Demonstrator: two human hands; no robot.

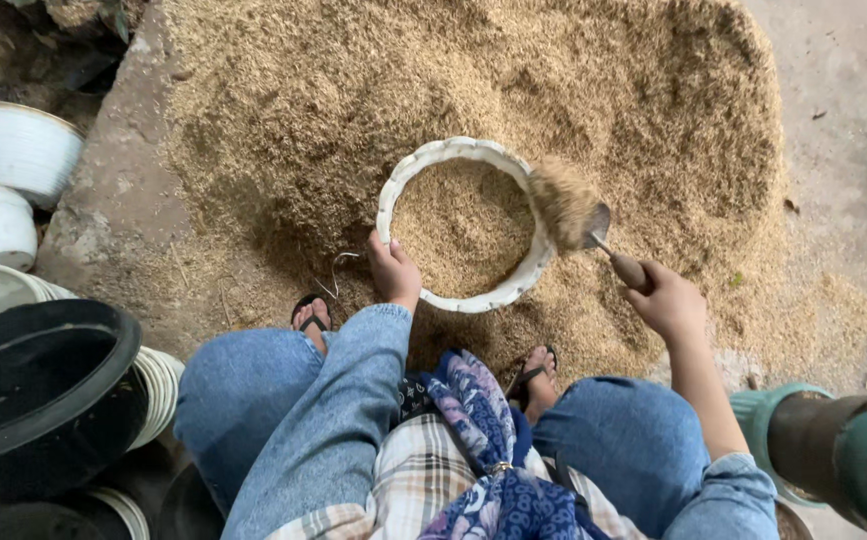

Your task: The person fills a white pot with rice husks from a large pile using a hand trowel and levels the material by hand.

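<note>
Husk-heaped concrete: left hand (394, 272) grips white pot (405, 180) rim, right hand (668, 300) holds loaded trowel (578, 215).

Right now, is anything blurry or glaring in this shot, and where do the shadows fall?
Head view: soft, even daylight, no glare. The husk falling off the scoop in the right hand is smeared by motion blur; the white pot, steadied by the left hand, is sharp. Only faint shadow lies beside the pot's lower left rim. Edges bend slightly, like a wide lens.

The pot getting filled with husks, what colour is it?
White: the pot, steadied by the left hand, shows best in the head view.
</note>
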